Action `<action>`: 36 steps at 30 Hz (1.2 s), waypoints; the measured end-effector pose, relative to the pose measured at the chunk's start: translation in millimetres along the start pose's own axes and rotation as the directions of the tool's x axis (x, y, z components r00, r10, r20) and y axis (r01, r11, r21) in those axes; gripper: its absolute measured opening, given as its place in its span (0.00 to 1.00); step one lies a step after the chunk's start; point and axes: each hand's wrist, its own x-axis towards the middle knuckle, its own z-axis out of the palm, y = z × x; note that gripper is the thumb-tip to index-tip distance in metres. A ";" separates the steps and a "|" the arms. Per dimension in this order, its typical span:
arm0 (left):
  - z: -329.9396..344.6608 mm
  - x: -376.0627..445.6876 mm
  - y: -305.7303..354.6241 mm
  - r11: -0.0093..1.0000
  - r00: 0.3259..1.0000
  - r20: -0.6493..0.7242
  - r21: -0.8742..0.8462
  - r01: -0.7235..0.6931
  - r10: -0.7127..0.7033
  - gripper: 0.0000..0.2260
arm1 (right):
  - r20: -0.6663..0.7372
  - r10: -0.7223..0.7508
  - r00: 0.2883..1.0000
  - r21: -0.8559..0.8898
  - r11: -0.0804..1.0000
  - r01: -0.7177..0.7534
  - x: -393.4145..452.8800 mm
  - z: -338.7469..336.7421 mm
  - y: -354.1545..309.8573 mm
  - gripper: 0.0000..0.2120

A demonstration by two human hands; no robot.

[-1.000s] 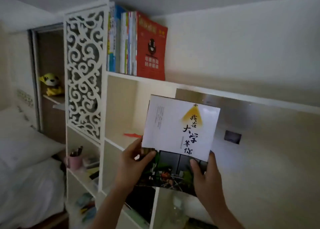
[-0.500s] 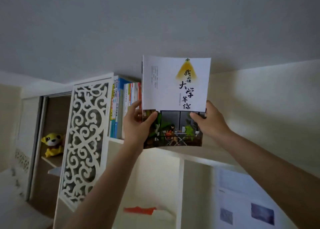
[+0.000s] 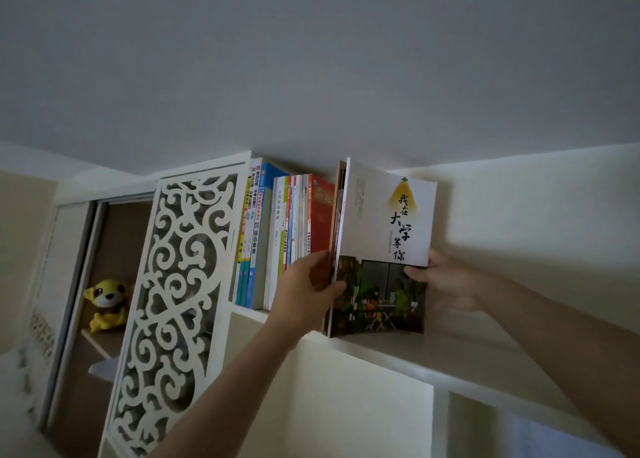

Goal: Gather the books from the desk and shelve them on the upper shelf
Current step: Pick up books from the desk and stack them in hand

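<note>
**A book stands at the end of the row**

While both hands hold it, the white book (image 3: 382,246) stands tall on the upper shelf (image 3: 398,348), with its long side going up and down. Its bottom edge looks to be on the shelf board. Its cover faces out and a bit to the right, so it is turned at an angle to the row of books (image 3: 287,236) on its left. Big black writing on the cover reads 我在大学等你, under a small yellow lamp shape. Below that is a picture of plants and a table.

At the spine side is the left hand (image 3: 311,284). Its grip is closed on the book, with the thumb on the front cover. At the outer edge is the right hand (image 3: 446,284), and its thumb pinches the cover there too. Next to the left hand stands a red book (image 3: 322,215). Its spine writing is too blurry to read. One white spine further left reads 古代汉语教程.

For the book to sit flat with the row, its outer edge likely needs to swing back toward the wall, so the right hand is the one best placed to push.

Further left are a white carved panel (image 3: 180,301) and a yellow plush toy (image 3: 105,303) on a lower shelf.
</note>
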 end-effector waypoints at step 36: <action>-11.0 11.7 -49.8 0.825 0.979 0.107 0.527 -0.203 0.173 0.33 | 0.188 -0.221 0.957 -0.535 0.795 0.288 -25.9 112.8 -7.6 0.61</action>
